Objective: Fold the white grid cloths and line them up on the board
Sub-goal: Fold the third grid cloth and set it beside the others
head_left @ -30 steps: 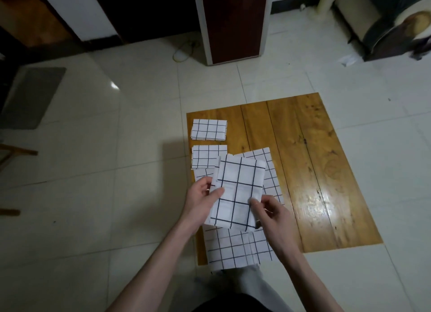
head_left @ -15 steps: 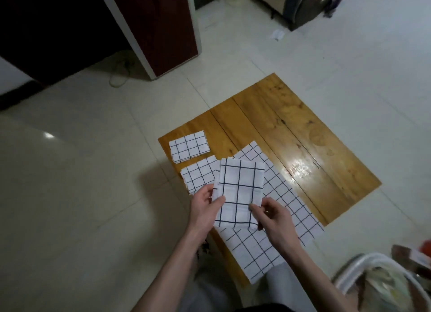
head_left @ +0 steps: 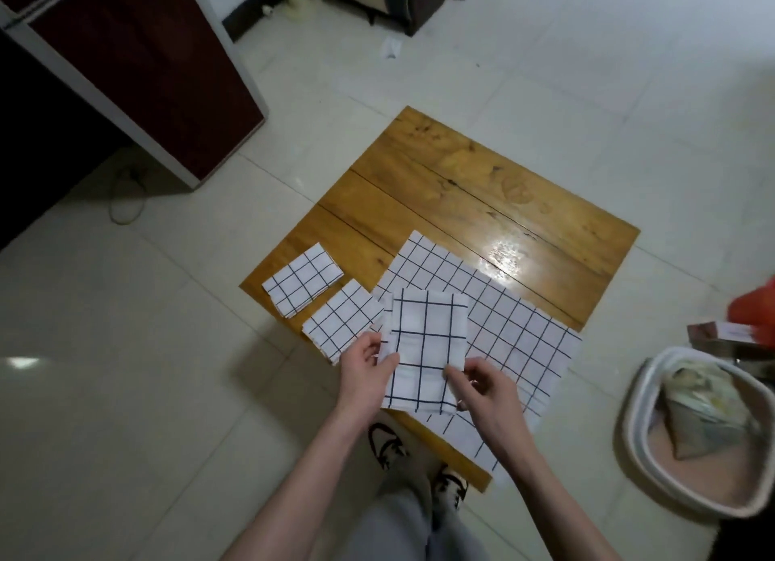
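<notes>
Left hand (head_left: 364, 367), right hand (head_left: 482, 386) pinching half-folded cloth (head_left: 423, 350) | flat cloth (head_left: 516, 329) lying beneath | white basin (head_left: 641, 397) sitting beside board (head_left: 461, 183)

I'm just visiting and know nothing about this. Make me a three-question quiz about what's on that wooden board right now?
1. True or false: both hands grip the half-folded white grid cloth.
2. How many small folded white grid cloths lie on the brown wooden board left of the held one?
3. What lies flat beneath the held cloth? A) an unfolded white grid cloth B) a red towel C) bare floor tile

Key
1. True: the left hand and right hand pinch its lower corners.
2. Two: the far folded cloth and the near folded cloth.
3. A, the unfolded white grid cloth.
</notes>
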`<state>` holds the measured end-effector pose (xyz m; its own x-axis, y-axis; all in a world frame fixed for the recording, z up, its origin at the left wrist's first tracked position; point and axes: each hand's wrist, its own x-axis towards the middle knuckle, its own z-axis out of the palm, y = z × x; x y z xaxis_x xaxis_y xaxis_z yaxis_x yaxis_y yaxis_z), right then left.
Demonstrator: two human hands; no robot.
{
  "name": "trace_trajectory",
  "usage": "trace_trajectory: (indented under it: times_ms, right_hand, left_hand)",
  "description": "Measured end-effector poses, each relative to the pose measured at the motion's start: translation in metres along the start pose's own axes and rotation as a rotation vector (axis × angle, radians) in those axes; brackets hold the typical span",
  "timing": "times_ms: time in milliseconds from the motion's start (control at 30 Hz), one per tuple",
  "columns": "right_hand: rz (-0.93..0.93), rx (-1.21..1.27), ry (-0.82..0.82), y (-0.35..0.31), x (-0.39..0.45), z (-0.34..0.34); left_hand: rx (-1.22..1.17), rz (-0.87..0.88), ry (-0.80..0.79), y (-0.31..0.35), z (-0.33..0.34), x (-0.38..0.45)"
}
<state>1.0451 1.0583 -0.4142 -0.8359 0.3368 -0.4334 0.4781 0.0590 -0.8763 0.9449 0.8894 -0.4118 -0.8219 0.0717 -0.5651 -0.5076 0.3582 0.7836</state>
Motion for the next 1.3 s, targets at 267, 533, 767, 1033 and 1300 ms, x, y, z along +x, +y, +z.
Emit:
trace_trajectory:
  times_ms: [267,533,767,1033,1300]
  right_hand:
    - [0.083,0.076,0.068,0.043,-0.004,0.026]
    - [0.197,0.047,0.182,0.089,0.02,0.08]
    - [0.245,0.005,0.332,0.13,0.052,0.113]
    - [0.226,-0.242,0.37,0.168,0.077,0.129]
    - [0.24,-0.377,0.346,0.169,0.083,0.131]
  left_hand:
    - [0.174,0.033,-0.076,-0.04,-0.007,0.014]
    - [0.237,0.015,-0.151,-0.08,-0.018,0.065]
    - [0.29,0.074,-0.173,-0.109,-0.006,0.124]
    - [0.371,0.138,-0.156,-0.136,0.008,0.159]
    - [0.494,0.163,-0.102,-0.14,0.008,0.156]
